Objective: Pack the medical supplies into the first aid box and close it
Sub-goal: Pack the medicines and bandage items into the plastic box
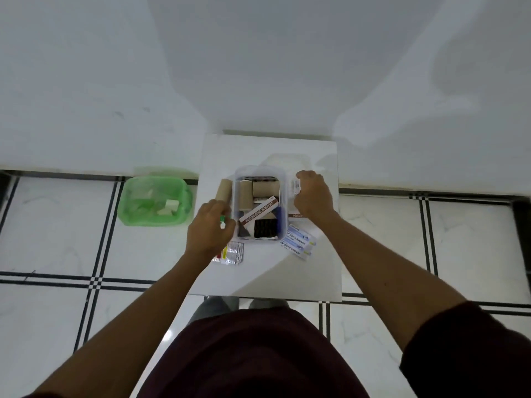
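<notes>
A translucent green plastic basket (155, 196) sits on the black-lined white tiled floor (57, 239) at far left, holding a few pale scraps. Just right of it stands a small white square table (287, 271). On the table's left part, a tan rolled bandage (224, 190) lies against the outer wall of the box. The left hand (211, 228) is curled closed around a small green-and-white item (222, 221) beside the box; below that hand lies a silver foil blister pack (232, 253). In the middle of the table sits the clear plastic first aid box (260, 206), open-topped and holding more tan rolls, a dark blister strip and a white-and-maroon ointment carton (258, 211) lying diagonally. The right hand (311, 193) grips a small white printed packet (296, 187) at the box's right rim. Under that hand a second maroon-labelled carton (296, 215) peeks out, and nearer the person lie blue-and-white antiseptic bandage boxes (297, 242).
</notes>
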`<control>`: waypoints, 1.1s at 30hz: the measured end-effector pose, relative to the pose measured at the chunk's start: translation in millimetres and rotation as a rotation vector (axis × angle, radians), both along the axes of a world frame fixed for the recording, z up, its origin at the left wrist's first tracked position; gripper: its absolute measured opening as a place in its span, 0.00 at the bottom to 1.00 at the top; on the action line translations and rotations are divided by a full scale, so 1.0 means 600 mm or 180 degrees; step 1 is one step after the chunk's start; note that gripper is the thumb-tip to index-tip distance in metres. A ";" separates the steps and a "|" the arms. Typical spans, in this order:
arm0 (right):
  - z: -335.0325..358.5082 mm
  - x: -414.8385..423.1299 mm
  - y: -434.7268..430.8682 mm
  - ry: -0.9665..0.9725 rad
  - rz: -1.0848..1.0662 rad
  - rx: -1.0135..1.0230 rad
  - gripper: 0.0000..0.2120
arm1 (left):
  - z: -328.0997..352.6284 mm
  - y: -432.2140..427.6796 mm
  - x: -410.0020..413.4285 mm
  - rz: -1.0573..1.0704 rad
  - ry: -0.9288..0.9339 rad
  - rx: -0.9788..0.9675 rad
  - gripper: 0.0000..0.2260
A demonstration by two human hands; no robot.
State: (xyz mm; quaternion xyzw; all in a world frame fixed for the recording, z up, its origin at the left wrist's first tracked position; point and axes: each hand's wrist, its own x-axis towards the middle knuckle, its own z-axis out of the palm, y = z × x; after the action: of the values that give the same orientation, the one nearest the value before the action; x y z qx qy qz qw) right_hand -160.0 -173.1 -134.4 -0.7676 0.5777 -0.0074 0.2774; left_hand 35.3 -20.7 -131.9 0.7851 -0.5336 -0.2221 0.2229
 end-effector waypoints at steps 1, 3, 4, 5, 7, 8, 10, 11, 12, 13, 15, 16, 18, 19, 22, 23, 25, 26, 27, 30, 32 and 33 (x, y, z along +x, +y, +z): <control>-0.008 -0.004 -0.008 0.0142 0.0126 0.0020 0.23 | -0.007 0.004 0.007 0.0126 0.0021 0.0030 0.05; -0.024 -0.011 -0.022 0.0396 0.0409 -0.0065 0.20 | -0.022 0.025 0.019 0.0186 -0.0031 0.0205 0.06; -0.033 -0.013 -0.027 0.0478 0.0542 -0.0134 0.20 | -0.030 0.040 0.024 0.0101 -0.0092 0.0332 0.08; -0.040 -0.015 -0.032 0.0522 0.0648 -0.0202 0.21 | -0.037 0.055 0.028 -0.0059 -0.0164 0.0457 0.10; -0.055 -0.014 -0.042 0.0585 0.0803 -0.0311 0.23 | -0.053 0.079 0.033 -0.0497 -0.0345 0.0648 0.14; -0.060 -0.014 -0.045 0.0604 0.0854 -0.0371 0.24 | -0.060 0.087 0.034 -0.0721 -0.0428 0.0724 0.16; -0.068 -0.016 -0.049 0.0612 0.0927 -0.0455 0.25 | -0.069 0.093 0.032 -0.1066 -0.0545 0.0832 0.20; -0.072 -0.017 -0.051 0.0611 0.0948 -0.0481 0.25 | -0.072 0.091 0.029 -0.1210 -0.0578 0.0884 0.23; -0.075 -0.018 -0.053 0.0604 0.0960 -0.0512 0.26 | -0.075 0.087 0.026 -0.1323 -0.0595 0.0959 0.26; -0.078 -0.019 -0.054 0.0596 0.0968 -0.0534 0.26 | -0.078 0.084 0.023 -0.1391 -0.0581 0.1056 0.29; -0.080 -0.020 -0.056 0.0580 0.0968 -0.0570 0.26 | -0.085 0.079 0.016 -0.1429 -0.0535 0.1146 0.31; -0.079 -0.022 -0.056 0.0557 0.0943 -0.0580 0.25 | -0.089 0.076 0.013 -0.1425 -0.0519 0.1167 0.31; -0.075 -0.025 -0.055 0.0437 0.0790 -0.0580 0.25 | -0.092 0.070 0.008 -0.1378 -0.0505 0.1188 0.30; -0.071 -0.026 -0.054 0.0357 0.0672 -0.0594 0.26 | -0.093 0.067 0.007 -0.1352 -0.0485 0.1198 0.31; -0.051 -0.026 -0.051 0.0113 0.0356 -0.0698 0.27 | -0.091 0.060 0.005 -0.1231 -0.0337 0.1291 0.35; -0.040 -0.026 -0.049 0.0044 0.0248 -0.0740 0.27 | -0.089 0.058 0.004 -0.1191 -0.0300 0.1326 0.33; -0.016 -0.028 -0.039 -0.0138 -0.0021 -0.0821 0.27 | -0.083 0.055 0.006 -0.1128 -0.0252 0.1477 0.23; -0.005 -0.030 -0.031 -0.0263 -0.0145 -0.0873 0.28 | -0.079 0.055 0.008 -0.1135 -0.0228 0.1625 0.17; 0.005 -0.032 -0.022 -0.0391 -0.0227 -0.0931 0.28 | -0.074 0.055 0.012 -0.1174 -0.0187 0.1810 0.12; 0.028 -0.031 0.001 -0.0584 -0.0213 -0.1019 0.29 | -0.046 0.056 0.044 -0.1253 0.0099 0.2198 0.09; 0.037 -0.023 0.008 -0.0630 -0.0157 -0.0999 0.29 | -0.014 0.049 0.071 -0.1393 0.0081 0.2299 0.09; 0.041 -0.017 0.010 -0.0668 -0.0137 -0.0980 0.29 | 0.002 0.042 0.083 -0.1439 0.0055 0.2305 0.09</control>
State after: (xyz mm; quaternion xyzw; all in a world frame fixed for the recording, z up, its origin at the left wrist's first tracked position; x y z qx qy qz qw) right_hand -170.4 -167.4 -109.6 -0.7835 0.5539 -0.1817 0.2151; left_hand 84.9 4.4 -130.6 0.6740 -0.5780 -0.4450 -0.1170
